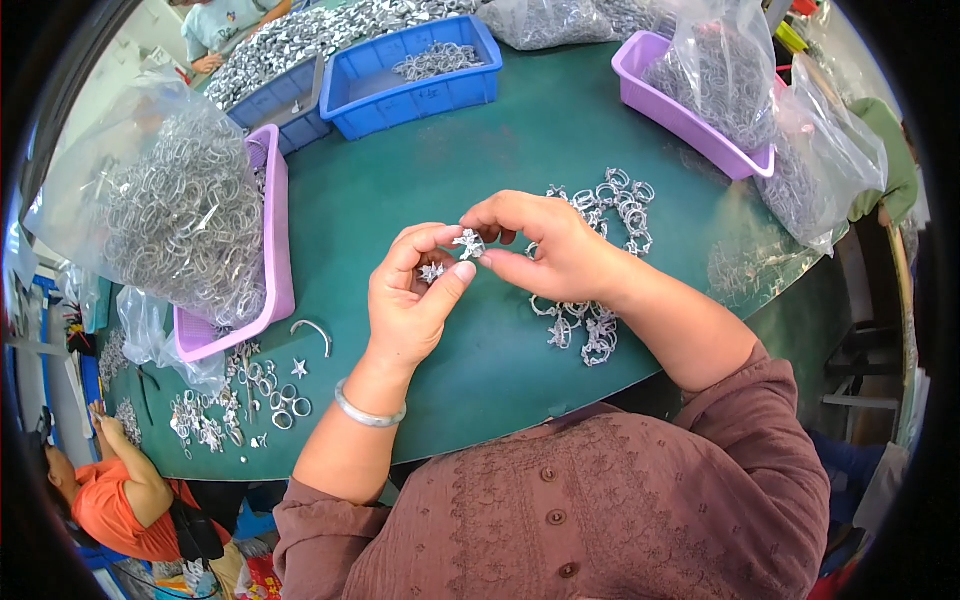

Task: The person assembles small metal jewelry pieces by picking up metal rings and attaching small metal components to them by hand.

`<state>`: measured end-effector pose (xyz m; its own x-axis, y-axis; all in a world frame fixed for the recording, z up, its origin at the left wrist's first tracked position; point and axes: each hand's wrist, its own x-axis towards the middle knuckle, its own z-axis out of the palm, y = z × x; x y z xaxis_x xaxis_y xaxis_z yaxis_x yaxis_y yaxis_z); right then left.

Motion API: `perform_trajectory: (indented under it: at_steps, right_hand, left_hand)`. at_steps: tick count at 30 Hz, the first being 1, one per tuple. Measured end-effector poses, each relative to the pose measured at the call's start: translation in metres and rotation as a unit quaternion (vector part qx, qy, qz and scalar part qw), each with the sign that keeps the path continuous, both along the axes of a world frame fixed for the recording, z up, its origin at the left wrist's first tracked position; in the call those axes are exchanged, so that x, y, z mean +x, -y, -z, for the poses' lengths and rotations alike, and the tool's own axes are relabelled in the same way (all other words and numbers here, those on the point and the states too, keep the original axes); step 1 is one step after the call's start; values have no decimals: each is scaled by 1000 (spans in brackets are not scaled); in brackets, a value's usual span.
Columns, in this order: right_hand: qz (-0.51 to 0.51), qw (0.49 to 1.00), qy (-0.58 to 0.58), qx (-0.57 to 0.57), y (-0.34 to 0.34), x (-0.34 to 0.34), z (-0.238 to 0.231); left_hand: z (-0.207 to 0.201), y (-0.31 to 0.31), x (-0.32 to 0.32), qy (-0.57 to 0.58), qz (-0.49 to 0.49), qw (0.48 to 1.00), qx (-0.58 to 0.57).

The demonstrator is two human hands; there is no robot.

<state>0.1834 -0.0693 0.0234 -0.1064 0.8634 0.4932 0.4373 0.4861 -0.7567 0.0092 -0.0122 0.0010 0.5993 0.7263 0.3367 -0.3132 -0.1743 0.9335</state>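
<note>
Over the middle of the table, my left hand [402, 305] and my right hand [560, 245] meet at a small silver metal casting [469, 242]. My thumbs and fingertips pinch it from both sides; its fine shape is partly covered. A second spiky silver casting [431, 272] rests in the curled fingers of my left hand. Beneath and beside my right hand lies a loose pile of silver ring-like castings [630, 215], with more of the ring-like pieces [598, 340] below that wrist.
A purple basket [280, 240] with a bag of metal rings [185, 205] stands left; another purple basket [690, 130] is at far right. Blue bins [415, 103] sit at the back. Loose rings [283, 419] and a curved strip [318, 333] lie near left. Other people [125, 505] work nearby.
</note>
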Motion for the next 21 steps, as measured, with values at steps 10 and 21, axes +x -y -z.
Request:
perform_trajectory:
  at_steps: [10, 21]
  right_hand:
    - [-4, 1000, -9, -14, -1, 1, 2]
    - [-46, 999, -3, -19, -2, 3, 3]
  left_hand:
    - [3, -1, 0, -7, -18, 1000, -9]
    - [5, 3, 5, -25, -99, 991, 91]
